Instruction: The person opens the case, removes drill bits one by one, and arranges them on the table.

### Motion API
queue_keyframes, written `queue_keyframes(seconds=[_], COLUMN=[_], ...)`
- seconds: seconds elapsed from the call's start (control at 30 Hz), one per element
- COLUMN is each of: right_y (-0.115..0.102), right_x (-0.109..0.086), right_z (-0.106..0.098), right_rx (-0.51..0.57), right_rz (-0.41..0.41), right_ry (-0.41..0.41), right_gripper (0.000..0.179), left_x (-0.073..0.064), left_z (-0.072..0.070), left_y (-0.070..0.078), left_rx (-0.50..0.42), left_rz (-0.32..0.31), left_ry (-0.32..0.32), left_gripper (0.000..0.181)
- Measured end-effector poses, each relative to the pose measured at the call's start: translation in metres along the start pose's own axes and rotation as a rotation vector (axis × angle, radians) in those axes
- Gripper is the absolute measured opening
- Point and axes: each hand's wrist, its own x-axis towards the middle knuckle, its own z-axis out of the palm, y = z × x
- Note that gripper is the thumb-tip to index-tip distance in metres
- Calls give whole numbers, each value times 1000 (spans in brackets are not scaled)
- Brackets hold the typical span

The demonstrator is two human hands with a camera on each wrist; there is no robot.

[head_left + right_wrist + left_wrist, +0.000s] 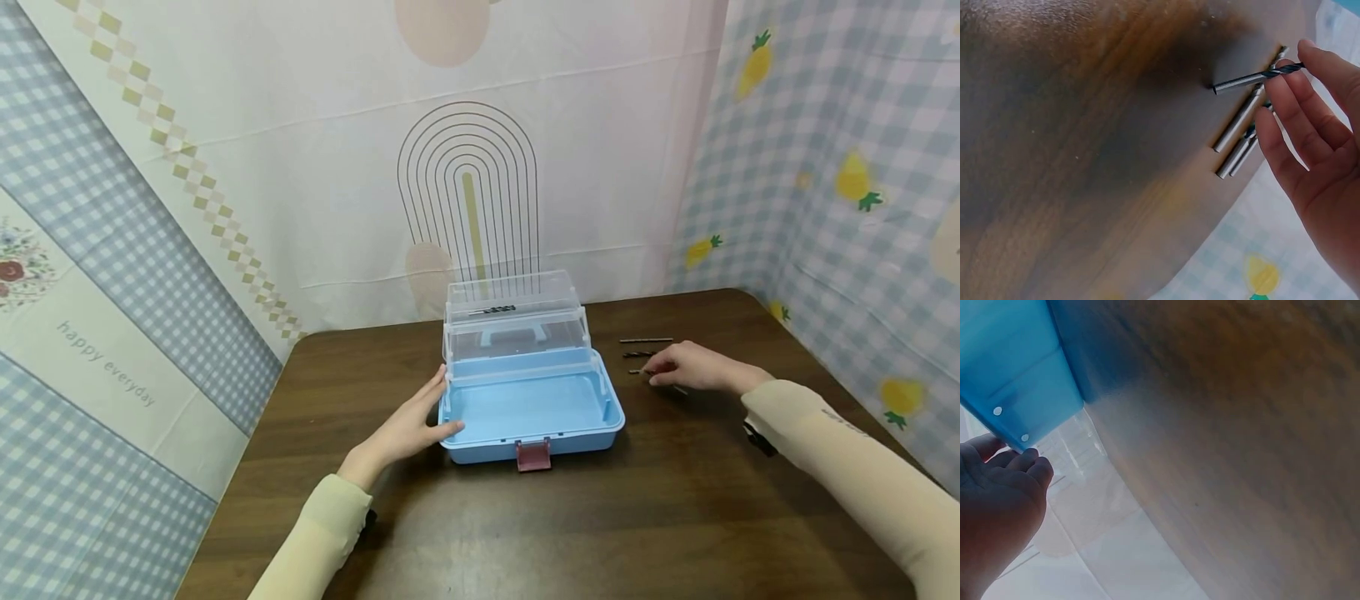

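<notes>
A light blue toolbox (pixel 532 452) with a clear raised lid and tray stands on the table, its reddish latch (pixel 533 456) facing front. My left hand (pixel 408 427) grips its left edge, the thumb over the rim and the fingers along the outer side. To the right of the box, my right hand (pixel 693 367) pinches a drill bit (pixel 1241 82) between thumb and fingertips, its plain shank sticking out. Beneath that hand, more drill bits (pixel 1235 125) lie side by side on the table. Another drill bit (pixel 498 310) rests in the clear upper part of the toolbox.
The dark wooden table (pixel 600 525) reaches back to a wall hung with patterned cloth (pixel 337 167). Checked cloth with pineapples (pixel 847 275) hangs along the right side. The clear lid (pixel 517 287) stands up at the back of the toolbox.
</notes>
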Motion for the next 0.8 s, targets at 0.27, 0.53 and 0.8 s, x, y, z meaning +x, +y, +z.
queue_keyframes(seconds=[0.27, 0.53, 0.8], right_y=[3, 4, 11], right_x=[1, 1, -14], right_z=[10, 16, 12], right_rx=[-24, -37, -23], right_rz=[4, 18, 28], right_ry=[-4, -19, 9], right_gripper=[21, 21, 21], left_x=[0, -2, -1], left_z=[0, 0, 0], left_y=[0, 2, 2], left_rx=[2, -11, -12], left_rz=[9, -4, -5], left_ry=[-1, -5, -4], left_gripper=[91, 90, 91])
